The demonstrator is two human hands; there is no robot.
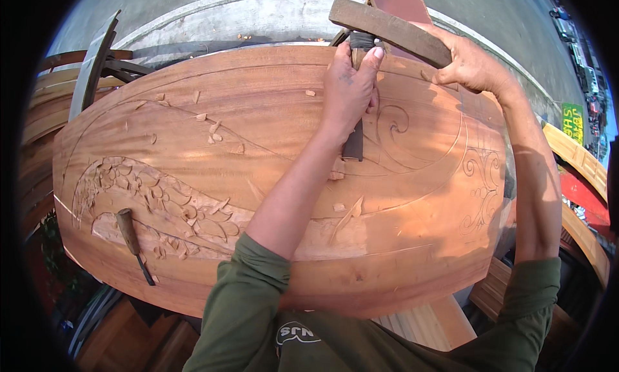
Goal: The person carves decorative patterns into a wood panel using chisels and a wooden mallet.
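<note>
A broad reddish-brown wooden panel (284,127) lies before me, with scroll lines cut at its right and carved leaf shapes at its left. My left hand (351,85) is closed around the handle of a chisel (353,143), thumb up along the grip. The flat blade points down toward me, its end at the panel's surface. My right hand (471,62) grips one end of a wooden mallet (387,29), a thick plain bar. Its other end lies over the chisel's black-wrapped top; whether they touch I cannot tell. A second chisel (135,243) rests on the carved area.
Loose wood chips (213,132) are scattered over the panel. Stacked boards (42,127) and an upright plank (93,69) stand at the left. More wooden pieces (583,243) and a green sign (572,122) are at the right. Grey pavement (258,14) lies beyond.
</note>
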